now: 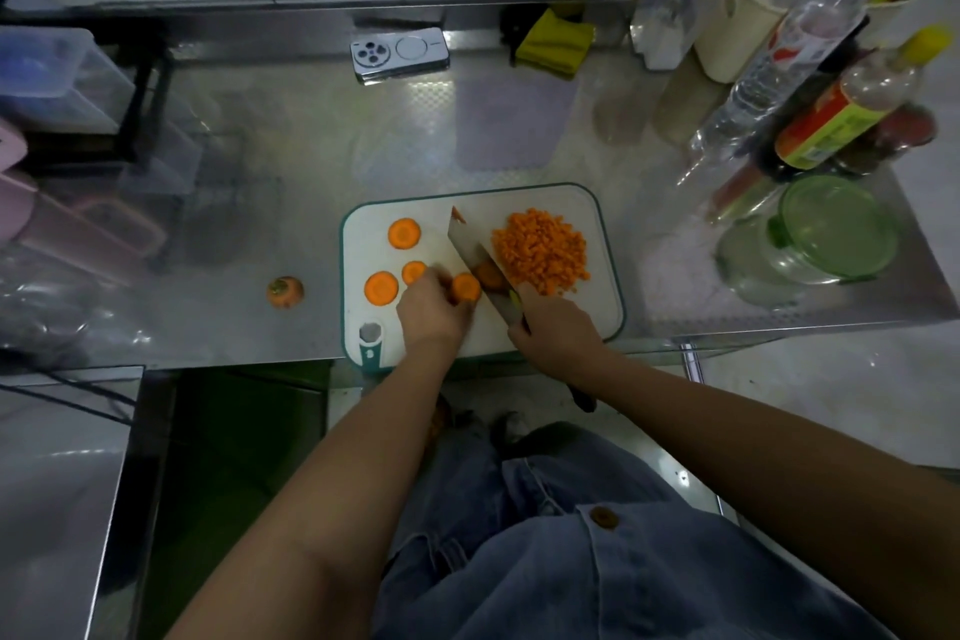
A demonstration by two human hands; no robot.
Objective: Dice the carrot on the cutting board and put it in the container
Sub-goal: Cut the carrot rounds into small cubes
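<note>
Carrot stub (465, 287) lay toward the near edge of the cutting board (374, 244), its round cut face turned up to the head camera. I had the left hand (431, 312) curled over it from the near-left side, fingertips pinching it in place. The right hand (556, 327) was wrapped round the handle of the knife (472, 250). Its broad blade ran diagonally from that hand away toward the far left, the tip over the middle of the board.

The stub sat just left of the blade, close against it, between steel and fingers. The left hand was the nearer one and the knife had only to come down beside it. I judged the short gap between fingertips and edge to be the thing to watch.

Three round slices (404, 233) lay flat and apart on the left half of the board, bright orange with paler cores. A diced pile (540, 250) of small even cubes was heaped on the right half, beyond the blade.

A green-lidded glass container (831, 229) stood well off to the right on the steel counter (291, 146), lid on. A purple tub (511, 120) stood beyond the board. I could not tell which was meant for the dice.
</note>
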